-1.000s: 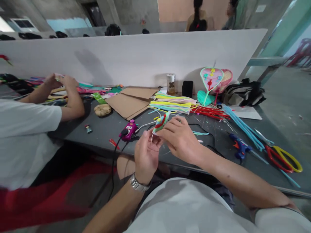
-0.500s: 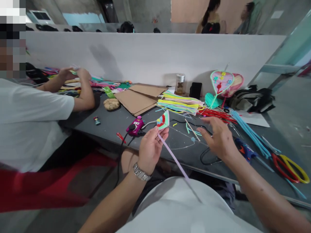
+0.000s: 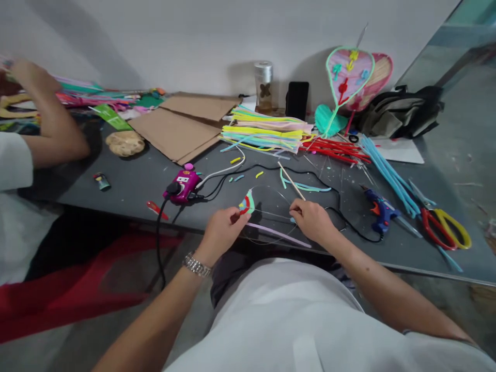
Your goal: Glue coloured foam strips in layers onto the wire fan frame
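My left hand [image 3: 227, 230] is closed in a pinch on a small fan-shaped piece [image 3: 247, 203] banded in mint green, red, yellow and blue. From beneath that hand a lilac pipe cleaner [image 3: 279, 235] stretches right along the table's front edge. My right hand [image 3: 313, 219] is closed, its fingertips pinching the right side of a thin wire hoop [image 3: 267, 211] with a straight wire across it. A pale blue blob [image 3: 293, 220] shows on the hoop by those fingers. A thin wooden stick [image 3: 290, 180] ends against the back of my right hand.
A blue glue gun [image 3: 382, 212] and red-and-yellow scissors [image 3: 445, 230] lie right. Bundled pipe cleaners [image 3: 267, 129], cardboard [image 3: 176, 129] and a heart-shaped fan [image 3: 351, 75] are behind. A magenta power socket [image 3: 182, 185] sits left with cords crossing the table [image 3: 127, 191]. A co-worker's arm [image 3: 54, 113] is far left.
My view has tilted down and turned right. My right hand, fingers spread before, has come down and pinched the wire hoop. My left hand has lowered the banded piece towards the table.
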Motion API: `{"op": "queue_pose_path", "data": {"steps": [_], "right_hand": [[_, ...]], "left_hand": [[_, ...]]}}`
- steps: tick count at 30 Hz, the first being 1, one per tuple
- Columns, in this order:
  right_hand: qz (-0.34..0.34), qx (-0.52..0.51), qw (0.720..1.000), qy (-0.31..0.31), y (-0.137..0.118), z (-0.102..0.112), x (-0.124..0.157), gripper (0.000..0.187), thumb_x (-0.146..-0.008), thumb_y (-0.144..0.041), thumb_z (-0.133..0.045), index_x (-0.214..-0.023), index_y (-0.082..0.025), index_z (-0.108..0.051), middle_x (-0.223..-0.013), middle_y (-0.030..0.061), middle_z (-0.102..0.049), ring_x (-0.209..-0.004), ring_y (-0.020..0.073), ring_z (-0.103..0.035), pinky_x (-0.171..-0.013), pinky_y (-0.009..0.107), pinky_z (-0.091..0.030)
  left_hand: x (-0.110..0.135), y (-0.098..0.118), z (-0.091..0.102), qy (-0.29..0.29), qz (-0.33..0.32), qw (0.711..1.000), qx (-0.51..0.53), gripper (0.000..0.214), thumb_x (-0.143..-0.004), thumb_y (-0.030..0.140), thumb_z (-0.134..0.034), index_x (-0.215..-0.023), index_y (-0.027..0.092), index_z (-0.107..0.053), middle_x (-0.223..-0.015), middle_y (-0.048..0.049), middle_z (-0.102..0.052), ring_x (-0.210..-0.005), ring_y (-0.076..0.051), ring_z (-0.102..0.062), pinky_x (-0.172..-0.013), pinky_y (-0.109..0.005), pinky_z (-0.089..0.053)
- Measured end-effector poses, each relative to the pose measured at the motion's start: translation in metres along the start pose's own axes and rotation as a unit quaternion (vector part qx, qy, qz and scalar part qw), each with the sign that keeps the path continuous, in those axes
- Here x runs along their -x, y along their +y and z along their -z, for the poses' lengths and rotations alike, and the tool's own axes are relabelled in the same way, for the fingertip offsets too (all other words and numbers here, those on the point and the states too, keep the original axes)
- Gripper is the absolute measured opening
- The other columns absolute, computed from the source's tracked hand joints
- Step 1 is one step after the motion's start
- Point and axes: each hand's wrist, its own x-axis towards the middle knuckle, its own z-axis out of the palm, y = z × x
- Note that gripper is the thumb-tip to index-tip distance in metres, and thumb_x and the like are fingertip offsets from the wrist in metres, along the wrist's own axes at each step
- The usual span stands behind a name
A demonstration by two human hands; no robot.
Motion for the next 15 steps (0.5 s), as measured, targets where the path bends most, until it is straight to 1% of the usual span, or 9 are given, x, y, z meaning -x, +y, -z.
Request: {"op": "queue_pose_path", "data": {"steps": [2, 4, 5, 7, 10, 13, 15], "right_hand": [[0.000, 0.009, 1.000, -0.013, 0.007, 0.007, -0.003, 0.009, -0.090, -0.022, -0.060, -0.088, -0.023, -0.069, -0.078, 0.0025, -0.072, -0.070, 0.0173, -0.062, -0.063, 0.026, -0.034], [-0.001, 0.011, 1.000, -0.027, 0.017, 0.017, -0.004, 0.006, -0.089, -0.023, -0.064, -0.086, -0.023, -0.069, -0.078, 0.0018, -0.072, -0.070, 0.0165, -0.062, -0.063, 0.026, -0.033], [0.002, 0.011, 0.999, -0.033, 0.024, 0.023, -0.004, 0.007, -0.090, -0.026, -0.065, -0.086, -0.022, -0.069, -0.078, 0.0016, -0.072, -0.070, 0.0160, -0.061, -0.064, 0.025, -0.033], [0.014, 0.013, 0.999, -0.036, 0.041, 0.037, -0.004, 0.016, -0.094, -0.031, -0.062, -0.086, -0.020, -0.069, -0.078, 0.0019, -0.071, -0.071, 0.0150, -0.059, -0.065, 0.025, -0.033], [0.022, 0.023, 0.999, -0.012, 0.071, 0.058, 0.000, 0.025, -0.099, -0.034, -0.054, -0.085, -0.018, -0.069, -0.078, 0.0029, -0.068, -0.068, 0.0144, -0.055, -0.065, 0.026, -0.033], [0.021, 0.026, 0.999, 0.021, 0.098, 0.072, 0.006, 0.022, -0.096, -0.033, -0.058, -0.084, -0.018, -0.067, -0.080, 0.0038, -0.068, -0.069, 0.0152, -0.055, -0.067, 0.027, -0.035], [0.027, 0.031, 0.999, 0.032, 0.108, 0.075, 0.007, 0.017, -0.093, -0.031, -0.061, -0.084, -0.018, -0.067, -0.082, 0.0045, -0.069, -0.071, 0.0165, -0.057, -0.067, 0.028, -0.037]], "left_hand": [[-0.007, 0.005, 0.001, -0.028, -0.027, 0.993, -0.111, 0.041, -0.088, 0.046, -0.061, -0.057, 0.020, -0.052, -0.050, 0.0032, -0.045, -0.051, -0.013, -0.037, -0.056, -0.029, -0.024], [-0.013, 0.012, -0.006, -0.057, -0.023, 0.983, -0.173, 0.039, -0.090, 0.047, -0.058, -0.061, 0.021, -0.053, -0.053, 0.0004, -0.052, -0.051, -0.015, -0.041, -0.057, -0.030, -0.023], [-0.015, 0.016, -0.010, -0.068, -0.021, 0.978, -0.196, 0.038, -0.091, 0.047, -0.057, -0.064, 0.022, -0.054, -0.056, -0.0012, -0.056, -0.052, -0.017, -0.043, -0.057, -0.030, -0.023], [-0.018, 0.024, -0.022, -0.079, -0.024, 0.970, -0.228, 0.036, -0.093, 0.048, -0.055, -0.068, 0.022, -0.056, -0.061, -0.0041, -0.061, -0.055, -0.020, -0.049, -0.058, -0.031, -0.022], [-0.020, 0.034, -0.038, -0.086, -0.034, 0.963, -0.251, 0.037, -0.094, 0.049, -0.054, -0.069, 0.023, -0.056, -0.065, -0.0064, -0.064, -0.057, -0.022, -0.053, -0.058, -0.031, -0.021], [-0.017, 0.044, -0.049, -0.081, -0.041, 0.959, -0.267, 0.038, -0.095, 0.051, -0.055, -0.069, 0.022, -0.058, -0.065, -0.0071, -0.065, -0.058, -0.022, -0.055, -0.058, -0.031, -0.020], [-0.013, 0.049, -0.053, -0.073, -0.042, 0.957, -0.278, 0.040, -0.096, 0.053, -0.055, -0.071, 0.022, -0.060, -0.066, -0.0072, -0.065, -0.060, -0.022, -0.057, -0.058, -0.031, -0.020]]}}
